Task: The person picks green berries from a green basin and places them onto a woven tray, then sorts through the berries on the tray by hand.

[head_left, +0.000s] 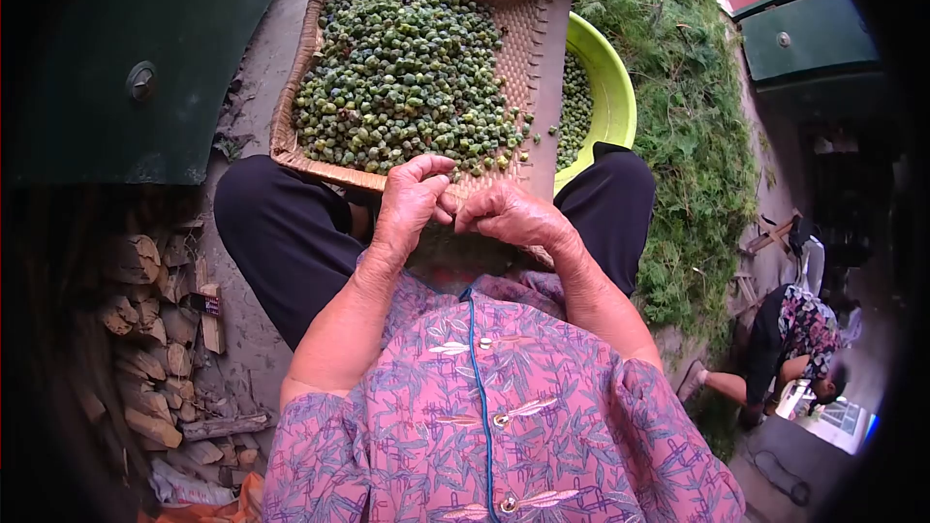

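A shallow woven basket lies across my knees, heaped with small round green fruits. At its near edge my left hand is closed, the fingers bent toward the thumb. My right hand is closed beside it, thumb and forefinger pinched together. The fingertips of both hands nearly meet; whatever they hold is too small to make out. A few loose fruits lie on the bare weave just beyond the hands.
A lime-green basin with more green fruits stands partly under the basket's right side. Cut leafy branches cover the ground on the right. Split firewood is stacked at left under a dark green panel. Another person bends over at lower right.
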Motion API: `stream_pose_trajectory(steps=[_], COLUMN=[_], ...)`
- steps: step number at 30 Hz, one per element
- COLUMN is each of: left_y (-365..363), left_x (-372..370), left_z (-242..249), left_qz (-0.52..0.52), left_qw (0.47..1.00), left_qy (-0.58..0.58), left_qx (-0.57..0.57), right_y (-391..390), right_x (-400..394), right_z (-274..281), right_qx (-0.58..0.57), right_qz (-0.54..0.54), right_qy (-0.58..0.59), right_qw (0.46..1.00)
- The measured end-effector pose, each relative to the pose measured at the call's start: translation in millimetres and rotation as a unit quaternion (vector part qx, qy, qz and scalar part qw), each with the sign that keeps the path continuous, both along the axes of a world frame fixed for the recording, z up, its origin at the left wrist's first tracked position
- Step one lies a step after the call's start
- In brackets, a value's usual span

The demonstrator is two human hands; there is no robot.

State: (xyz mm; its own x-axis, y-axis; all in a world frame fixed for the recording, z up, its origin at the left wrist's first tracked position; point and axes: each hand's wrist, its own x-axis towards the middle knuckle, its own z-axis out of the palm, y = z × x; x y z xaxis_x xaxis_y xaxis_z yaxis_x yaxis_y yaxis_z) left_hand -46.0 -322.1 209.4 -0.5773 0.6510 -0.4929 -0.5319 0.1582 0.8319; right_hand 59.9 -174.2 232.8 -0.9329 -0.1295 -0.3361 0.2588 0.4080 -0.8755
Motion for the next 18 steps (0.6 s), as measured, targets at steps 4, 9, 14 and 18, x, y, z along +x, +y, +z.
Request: stream_pose_trajectory(steps=[4, 9, 14, 18], left_y=[-2.5, -12.6, -12.5, -7.8], left_x=[-0.9, -12.5, -28.2, -44.4], left_z=[-0.8, 3.3, -3.2, -13.7], left_qz=[0.053, 0.153, 0.201, 0.206], left_qw=[0.998, 0.986, 0.854, 0.720], left_qy=[-0.032, 0.064, 0.470, 0.620], left_qx=[0.020, 0.007, -0.100, -0.235], right_y=[14.0, 29.4, 16.0, 0.6], right_x=[3.1, 3.1, -17.7, -39.7], right_z=[0.7, -7.3, -37.3, -67.5], right_qx=[-0.013, -0.005, 0.093, 0.188], right_qz=[-0.002, -0.209, -0.256, -0.168], right_qy=[-0.041, -0.059, 0.049, 0.143], right_qw=[0.999, 0.976, 0.961, 0.957])
